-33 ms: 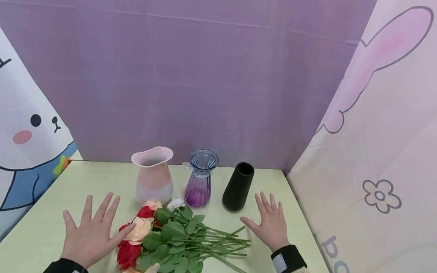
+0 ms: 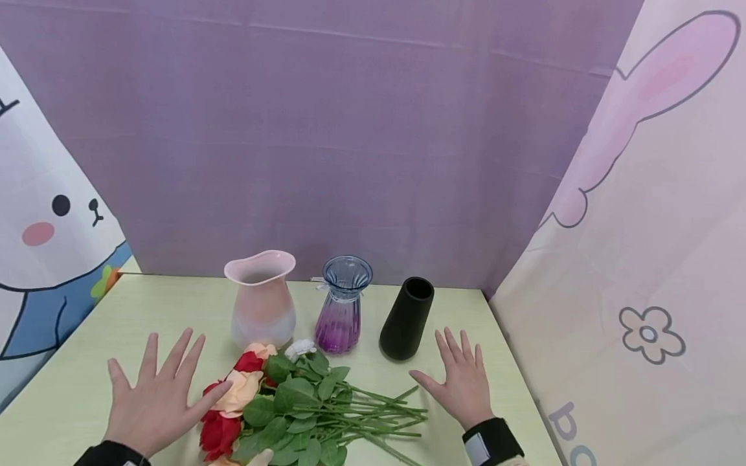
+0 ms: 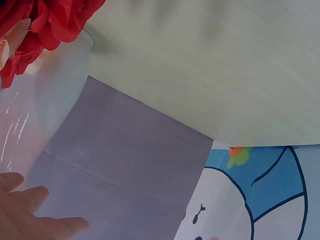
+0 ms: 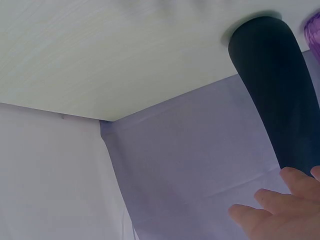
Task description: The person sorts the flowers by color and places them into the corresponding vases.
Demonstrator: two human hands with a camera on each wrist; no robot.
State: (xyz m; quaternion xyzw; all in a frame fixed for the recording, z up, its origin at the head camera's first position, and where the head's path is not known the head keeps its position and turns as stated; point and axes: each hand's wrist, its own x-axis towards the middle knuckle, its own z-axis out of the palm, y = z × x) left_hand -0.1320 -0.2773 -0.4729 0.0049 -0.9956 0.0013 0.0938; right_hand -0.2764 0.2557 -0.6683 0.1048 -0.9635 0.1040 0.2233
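Observation:
A bunch of artificial flowers [image 2: 291, 408] lies on the pale green table [image 2: 175, 304], red, peach and white blooms to the left, green stems pointing right. My left hand [image 2: 157, 395] rests flat on the table with fingers spread, its thumb touching a peach bloom. Flat and open too, my right hand [image 2: 460, 378] lies just right of the stem ends, in front of the black vase [image 2: 406, 318]. Behind the flowers stand a pink frosted vase [image 2: 262, 299] and a purple glass vase [image 2: 342, 305]. In the wrist views, the black vase [image 4: 275, 90] and red blooms [image 3: 35, 25] show.
A purple cloth backdrop [image 2: 350, 142] closes the far side. Cartoon-printed cloth panels stand at the left [image 2: 46, 239] and right [image 2: 641, 291] table edges. Bare tabletop lies at the far left, behind my left hand.

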